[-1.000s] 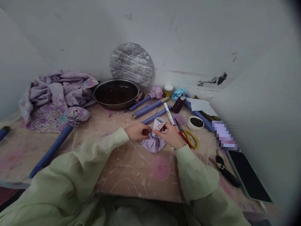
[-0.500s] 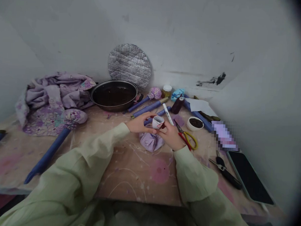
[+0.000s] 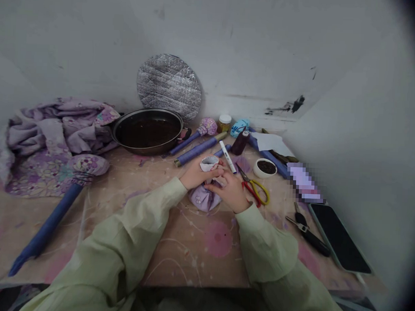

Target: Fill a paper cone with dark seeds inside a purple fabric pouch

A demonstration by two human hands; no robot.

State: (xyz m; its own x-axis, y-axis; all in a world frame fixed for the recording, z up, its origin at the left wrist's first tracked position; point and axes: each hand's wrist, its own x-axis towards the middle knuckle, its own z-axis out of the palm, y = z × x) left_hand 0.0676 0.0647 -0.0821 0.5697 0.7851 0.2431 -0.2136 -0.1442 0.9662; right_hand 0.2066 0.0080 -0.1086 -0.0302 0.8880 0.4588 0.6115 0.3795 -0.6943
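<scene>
Both my hands meet above the middle of the table, around a small white cup-like piece (image 3: 209,163) with an open grey top. My left hand (image 3: 196,177) is wrapped round its near left side, thumb reaching across the front. From the right, the bent fingers of my right hand (image 3: 232,191) press on its side and touch my left thumb. Just beneath, a gathered purple cloth bundle (image 3: 204,198) is partly covered by my hands; I cannot tell whether the white piece is joined to it.
Nearby lie a white marker (image 3: 227,157), yellow-and-red-handled scissors (image 3: 257,190), a thread spool (image 3: 240,143) and a white bowl of dark bits (image 3: 264,168). A wide black pan (image 3: 147,131), floral cloth (image 3: 54,136), blue-wrapped sticks (image 3: 48,229), pliers (image 3: 310,236) and a phone (image 3: 339,237) surround these.
My hands have drawn closer together round the white piece, which now sits lower between them, more hidden by my fingers. The whole view has shifted slightly.
</scene>
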